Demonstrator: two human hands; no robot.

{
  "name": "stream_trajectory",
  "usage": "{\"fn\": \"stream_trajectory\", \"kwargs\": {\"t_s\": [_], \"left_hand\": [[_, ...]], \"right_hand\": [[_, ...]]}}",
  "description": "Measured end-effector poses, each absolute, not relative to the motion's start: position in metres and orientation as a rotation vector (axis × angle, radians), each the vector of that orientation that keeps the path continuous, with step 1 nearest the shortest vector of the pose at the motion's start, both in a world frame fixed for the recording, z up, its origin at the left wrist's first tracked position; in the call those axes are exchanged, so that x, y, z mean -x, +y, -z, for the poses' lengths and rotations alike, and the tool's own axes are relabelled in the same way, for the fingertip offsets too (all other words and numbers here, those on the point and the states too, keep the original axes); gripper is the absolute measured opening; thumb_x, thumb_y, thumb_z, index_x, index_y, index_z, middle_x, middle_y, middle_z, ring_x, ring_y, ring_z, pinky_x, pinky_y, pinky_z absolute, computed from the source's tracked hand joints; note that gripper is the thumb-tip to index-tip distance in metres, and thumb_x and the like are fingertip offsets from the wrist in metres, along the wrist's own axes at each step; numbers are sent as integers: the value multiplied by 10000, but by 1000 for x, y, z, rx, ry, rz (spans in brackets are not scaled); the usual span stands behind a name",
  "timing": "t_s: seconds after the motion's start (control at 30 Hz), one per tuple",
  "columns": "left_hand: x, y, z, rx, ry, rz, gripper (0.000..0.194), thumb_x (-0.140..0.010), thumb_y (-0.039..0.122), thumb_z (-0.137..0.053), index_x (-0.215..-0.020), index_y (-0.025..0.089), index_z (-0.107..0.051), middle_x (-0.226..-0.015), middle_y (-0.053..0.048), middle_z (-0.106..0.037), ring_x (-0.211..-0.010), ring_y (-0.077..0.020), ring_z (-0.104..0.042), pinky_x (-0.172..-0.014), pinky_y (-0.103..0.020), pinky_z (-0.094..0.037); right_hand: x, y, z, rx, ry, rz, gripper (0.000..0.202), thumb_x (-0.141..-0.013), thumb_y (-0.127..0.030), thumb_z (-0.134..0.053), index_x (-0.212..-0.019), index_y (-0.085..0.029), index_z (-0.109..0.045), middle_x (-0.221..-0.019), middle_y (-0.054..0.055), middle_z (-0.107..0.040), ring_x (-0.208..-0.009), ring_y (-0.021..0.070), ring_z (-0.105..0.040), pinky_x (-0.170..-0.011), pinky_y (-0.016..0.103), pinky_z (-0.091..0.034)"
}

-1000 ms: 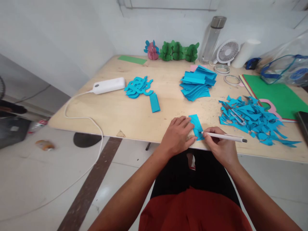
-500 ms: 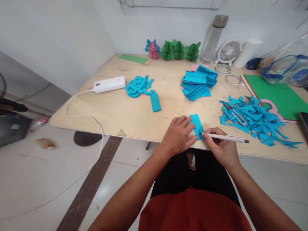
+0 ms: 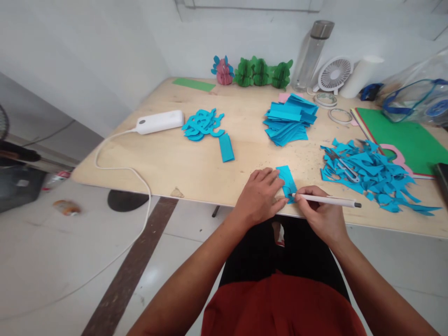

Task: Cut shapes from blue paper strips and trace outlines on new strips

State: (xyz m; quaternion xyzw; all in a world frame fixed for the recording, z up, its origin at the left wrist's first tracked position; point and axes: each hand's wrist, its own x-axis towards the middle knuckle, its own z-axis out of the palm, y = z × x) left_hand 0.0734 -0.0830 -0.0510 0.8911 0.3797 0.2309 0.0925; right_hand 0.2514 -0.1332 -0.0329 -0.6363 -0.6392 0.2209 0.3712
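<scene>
1. Right of centre in the frame, 1 blue paper (image 3: 285, 174) is pressed to the tabletop (image 3: 199, 177) by the left hand (image 3: 259, 193), thumb and fingers spread.
2. A pen (image 3: 331, 199) is pinched by the right hand (image 3: 325, 217), its tip on the paper.

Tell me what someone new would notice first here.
Bright blue would likely catch the eye first: a heap of paper scraps at the right of the table, and a stack of folded pieces farther back. Near the front, the left hand touches a blue slip while the right hand holds a white pen to it. Along the back stand green paper figures and a pink one.
</scene>
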Motion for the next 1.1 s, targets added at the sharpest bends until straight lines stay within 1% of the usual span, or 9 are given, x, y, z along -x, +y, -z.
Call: {"fn": "stream_trajectory", "kwargs": {"t_s": [0.17, 0.37, 0.5, 0.67, 0.8, 0.97, 1.1], "left_hand": [[-74, -83, 50, -2643, 1133, -675, 276, -884, 379, -563, -1075, 183, -592, -1357, -126, -551, -1289, -294, -449, -1068, -461, -357], [-74, -83, 49, -2640, 1136, -671, 271, -883, 378, -558, -1073, 187, -592, -1356, -123, -550, -1286, -295, -449, -1064, -467, -360], [-74, -83, 50, -2655, 1137, -666, 273, -885, 380, -554, -1073, 185, -588, -1348, -123, -555, -1275, -296, -456, -1056, -463, -367], [-74, -83, 51, -2665, 1136, -666, 283, -885, 392, -561, -1076, 186, -587, -1354, -122, -550, -1275, -291, -460, -1059, -461, -369], [-74, -83, 50, -2664, 1136, -667, 289, -878, 391, -571, -1083, 188, -587, -1349, -123, -556, -1271, -291, -467, -1057, -464, -376], [-75, -83, 49, -2655, 1136, -682, 300, -850, 381, -605, -1080, 190, -591, -1338, -128, -565, -1263, -299, -474, -1046, -475, -388], [-75, -84, 50, -2657, 1147, -681, 302, -861, 387, -590, -1083, 181, -590, -1333, -128, -567, -1267, -298, -471, -1051, -468, -383]], "right_hand": [[-248, -133, 32, 1634, -1642, -597, 190, -846, -380, -585, -783, -210, -640, -711, 21, -678, -620, 163, -598, -577, 275, -453], [-246, -133, 30, 1631, -1642, -606, 212, -848, -399, -579, -783, -207, -642, -699, 22, -674, -596, 163, -593, -550, 273, -454], [-245, -132, 28, 1621, -1615, -638, 213, -833, -404, -592, -767, -210, -648, -715, 26, -686, -628, 174, -609, -577, 279, -471], [-247, -126, 28, 1592, -1482, -641, 202, -823, -400, -602, -773, -208, -641, -709, 23, -671, -612, 162, -586, -550, 268, -459], [-248, -117, 31, 1562, -1504, -647, 211, -833, -408, -591, -799, -204, -635, -714, 18, -656, -596, 149, -560, -536, 260, -444], [-248, -113, 36, 1563, -1579, -649, 213, -856, -416, -560, -826, -215, -623, -748, 22, -668, -652, 167, -597, -588, 274, -467], [-249, -114, 42, 1582, -1614, -637, 192, -863, -396, -554, -849, -216, -622, -759, 23, -676, -664, 174, -612, -626, 289, -477]]}}
